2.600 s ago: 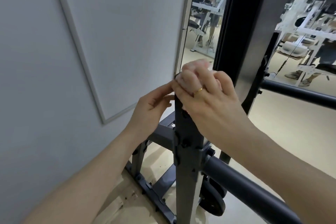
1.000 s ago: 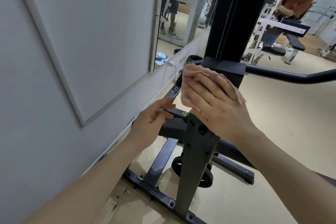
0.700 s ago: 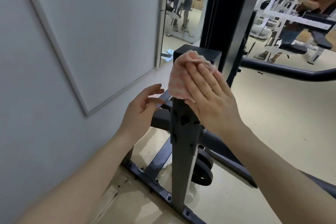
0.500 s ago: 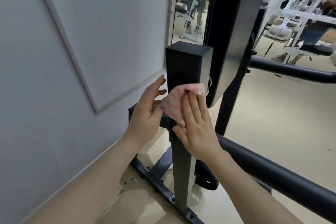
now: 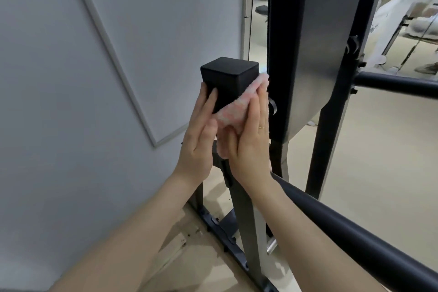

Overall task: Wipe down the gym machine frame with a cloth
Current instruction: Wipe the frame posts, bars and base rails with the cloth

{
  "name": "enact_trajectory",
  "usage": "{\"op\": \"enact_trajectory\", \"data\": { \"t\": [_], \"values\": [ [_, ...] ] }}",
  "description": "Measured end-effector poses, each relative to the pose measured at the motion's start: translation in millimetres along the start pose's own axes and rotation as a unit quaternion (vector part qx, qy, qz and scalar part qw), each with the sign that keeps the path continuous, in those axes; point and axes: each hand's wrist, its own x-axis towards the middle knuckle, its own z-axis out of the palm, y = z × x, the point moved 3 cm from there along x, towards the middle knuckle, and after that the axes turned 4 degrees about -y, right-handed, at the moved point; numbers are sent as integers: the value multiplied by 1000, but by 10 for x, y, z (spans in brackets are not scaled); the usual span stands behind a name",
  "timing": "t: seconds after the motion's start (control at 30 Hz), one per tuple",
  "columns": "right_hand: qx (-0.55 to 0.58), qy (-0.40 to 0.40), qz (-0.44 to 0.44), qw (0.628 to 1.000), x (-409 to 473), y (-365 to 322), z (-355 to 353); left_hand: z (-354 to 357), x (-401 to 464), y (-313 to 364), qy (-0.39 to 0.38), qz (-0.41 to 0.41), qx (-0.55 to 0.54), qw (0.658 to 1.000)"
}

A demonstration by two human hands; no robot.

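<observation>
Nearest the camera, two bare forearms reach forward and up toward a dark grey square steel post of the gym machine frame [image 5: 241, 216], which rises from a bolted floor rail [image 5: 222, 232] on the pale floor. A thick black round bar [image 5: 350, 232] runs from beside the post toward the lower right corner, passing under the right forearm. The left hand [image 5: 199, 135] lies flat against the left face of the post, fingers straight and together, fingertips reaching the side of the black plastic end cap [image 5: 228, 78] that tops the post; it grips nothing. The right hand [image 5: 251, 140], with a thin gold ring [image 5: 261, 127] on one finger, presses a pale pink, crumpled cloth [image 5: 233, 111] against the near and right faces of the post just below the cap, its fingers nearly straight over the fabric and the thumb tucked against the cloth's lower edge. Just beyond the right hand stands a broad dark upright panel [image 5: 315, 42] of the machine, close to the cloth's upper corner. To the left is a grey wall with a thin framed board [image 5: 142, 31]. Farther off, a narrow mirror strip [image 5: 257, 19] shows blurred white gym equipment.
</observation>
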Motion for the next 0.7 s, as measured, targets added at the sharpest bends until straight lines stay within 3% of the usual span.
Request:
{"op": "enact_trajectory", "data": {
  "t": [0.13,0.3,0.4,0.5,0.57,0.7],
  "values": [
    [-31,13,-32,999,256,-111,32,-87,33,0,12,-1,-18,1000],
    [-108,-64,41,991,-417,132,22,-54,3,-41,3,-2,35,999],
    [-62,-47,59,995,-153,3,-48,-31,-2,-42,-9,-1,34,999],
    [-18,-51,20,998,186,-110,-94,-49,5,-52,-13,-10,18,1000],
    [-42,-81,-11,996,48,3,-110,-39,3,-59,-8,-3,17,1000],
    [-122,-160,41,979,-559,270,-129,15,-10,-49,-4,-21,21,1000]
  ]
}}
